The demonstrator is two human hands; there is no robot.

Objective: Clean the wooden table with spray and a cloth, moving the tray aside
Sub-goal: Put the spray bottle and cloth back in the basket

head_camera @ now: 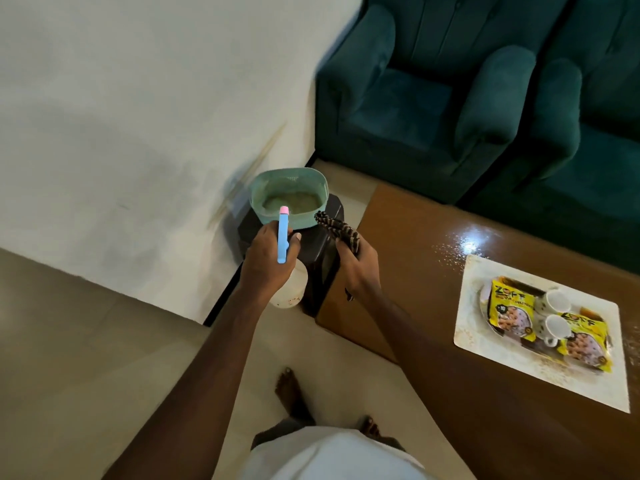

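Observation:
My left hand [268, 252] grips a spray bottle [290, 287] with a blue trigger head and a pink tip, its pale body hanging below my fist. My right hand [358, 268] holds a dark striped cloth [337, 228], bunched up above my fingers. Both hands are over a small dark stool [327, 261] left of the wooden table [415, 244]. On the table to the right lies a white tray [491, 355] carrying two yellow snack packets [509, 311] and two white cups [556, 325]. White specks dot the tabletop near the tray.
A teal basket [291, 194] with pale contents sits on the stool against the white wall. Two teal armchairs [426, 95] stand behind the table. My bare feet [294, 393] are on the tiled floor at the table's near corner.

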